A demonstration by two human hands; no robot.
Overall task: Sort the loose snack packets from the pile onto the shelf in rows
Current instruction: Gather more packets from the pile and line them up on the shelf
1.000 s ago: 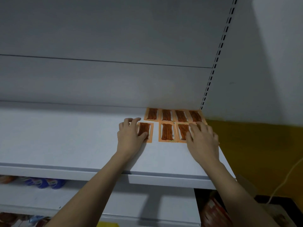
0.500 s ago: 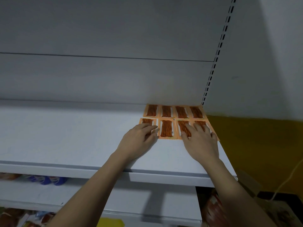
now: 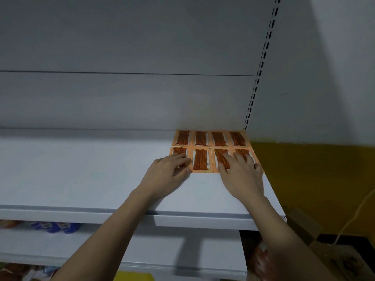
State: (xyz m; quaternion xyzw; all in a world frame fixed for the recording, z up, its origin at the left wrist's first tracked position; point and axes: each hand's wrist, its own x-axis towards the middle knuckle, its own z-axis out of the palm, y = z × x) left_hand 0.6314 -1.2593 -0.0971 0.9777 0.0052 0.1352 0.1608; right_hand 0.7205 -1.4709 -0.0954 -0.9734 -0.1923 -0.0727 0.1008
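Eight packets lie flat on the shelf in its far right corner, two rows of four, each orange-edged with a window showing reddish-brown sticks. The back row sits against the rear panel, which serves it as a straight edge; its right end reaches the slotted upright. The front row lies just before it, edges nearly touching, so that the grid stays tight and wastes no room.

My left hand lies flat, fingers straight, pressing the leftmost front packet. My right hand is likewise spread flat, its fingers across the two right-hand front packets; neither hand grips anything. Only the second front packet is uncovered. I judge the flat palms are there to slide and square the thin packets, which would crumple if pinched.

The step in hand appears to be aligning the front row. The shelf to the left is bare, so much of the task seems to remain. The pile itself is not in view from here. Below, a lower shelf holds blurred blue and orange goods; at lower right stands a cardboard box and a pale cable against a yellow wall.
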